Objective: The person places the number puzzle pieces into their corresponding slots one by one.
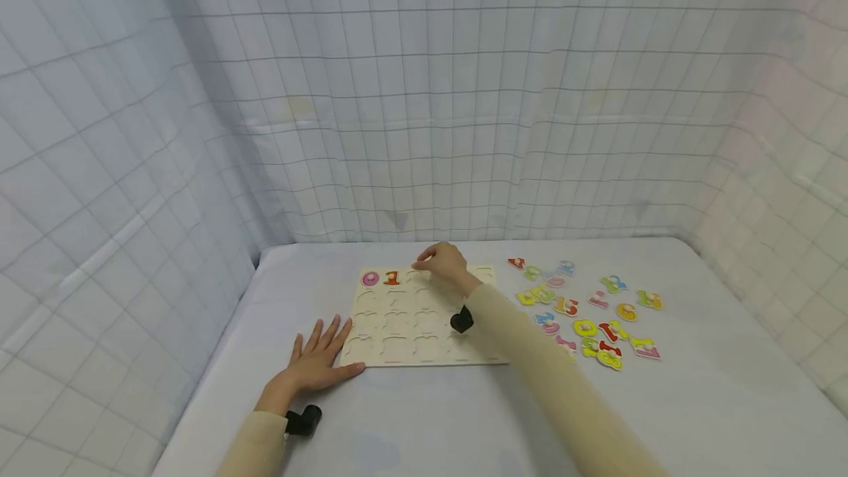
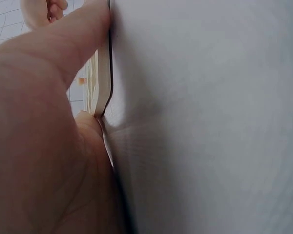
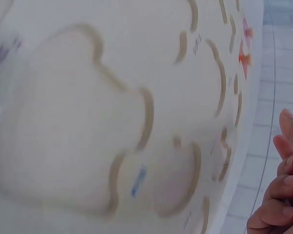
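A cream puzzle board point(image 1: 400, 322) with shaped recesses lies on the table. In its top left corner sit a pink 0 piece point(image 1: 370, 279) and a red 1 piece point(image 1: 391, 278), each with a small knob. My left hand point(image 1: 318, 363) rests flat with fingers spread at the board's lower left corner, the thumb along the front edge. Over the top row, just right of the 1, my right hand point(image 1: 442, 260) hovers with its fingers curled and thumb near the index fingertip. No piece shows between those fingers point(image 3: 285, 183) in the right wrist view.
Several coloured number pieces lie scattered to the right of the board, among them a yellow 0 point(image 1: 585, 327), an orange piece point(image 1: 626, 312) and a red piece point(image 1: 516, 263). A gridded white curtain point(image 1: 464, 131) encloses the white table point(image 1: 702, 300) at the back and sides.
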The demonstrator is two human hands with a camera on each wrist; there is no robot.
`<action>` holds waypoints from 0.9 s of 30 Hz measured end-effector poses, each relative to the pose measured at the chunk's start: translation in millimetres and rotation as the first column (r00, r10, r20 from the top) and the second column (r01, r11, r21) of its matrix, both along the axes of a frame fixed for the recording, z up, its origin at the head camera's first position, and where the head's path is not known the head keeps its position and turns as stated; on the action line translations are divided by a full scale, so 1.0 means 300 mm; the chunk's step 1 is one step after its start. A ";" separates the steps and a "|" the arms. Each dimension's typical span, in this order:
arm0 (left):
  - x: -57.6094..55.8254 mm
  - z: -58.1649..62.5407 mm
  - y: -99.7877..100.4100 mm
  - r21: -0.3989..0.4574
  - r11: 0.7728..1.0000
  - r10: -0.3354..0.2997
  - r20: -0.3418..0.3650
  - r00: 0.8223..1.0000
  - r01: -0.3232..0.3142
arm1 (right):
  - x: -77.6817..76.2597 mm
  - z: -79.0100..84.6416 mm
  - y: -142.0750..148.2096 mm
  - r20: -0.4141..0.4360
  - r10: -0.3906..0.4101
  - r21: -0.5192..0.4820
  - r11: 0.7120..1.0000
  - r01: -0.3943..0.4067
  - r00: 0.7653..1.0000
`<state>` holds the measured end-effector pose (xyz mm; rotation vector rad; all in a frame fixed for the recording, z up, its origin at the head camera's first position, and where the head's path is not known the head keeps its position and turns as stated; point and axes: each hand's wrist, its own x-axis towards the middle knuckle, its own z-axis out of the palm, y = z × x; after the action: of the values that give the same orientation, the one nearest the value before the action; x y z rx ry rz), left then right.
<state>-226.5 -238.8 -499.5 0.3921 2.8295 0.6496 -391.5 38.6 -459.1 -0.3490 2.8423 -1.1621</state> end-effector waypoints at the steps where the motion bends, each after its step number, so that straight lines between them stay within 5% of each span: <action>1: 0.001 0.003 -0.003 0.010 1.000 0.000 -0.003 1.000 0.000 | -0.003 0.009 0.029 -0.009 0.002 0.001 1.000 -0.002 1.000; 12: -0.022 -0.038 -0.028 -0.031 0.999 0.015 -0.022 1.000 -0.015 | -0.036 0.032 0.459 0.002 -0.174 -0.056 0.983 0.174 0.985; 21: -0.005 0.018 -0.012 -0.029 1.000 0.014 0.018 1.000 -0.013 | 0.014 -0.014 0.760 0.045 -0.326 -0.007 0.945 0.327 0.944; 27: -0.025 -0.034 -0.029 -0.027 1.000 0.007 -0.016 1.000 -0.008 | 0.066 -0.042 0.853 0.082 -0.372 -0.025 0.927 0.375 0.925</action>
<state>-234.0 -247.4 -509.5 0.3837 2.8532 0.6116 -371.7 294.5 -471.6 0.2474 2.8994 -1.2563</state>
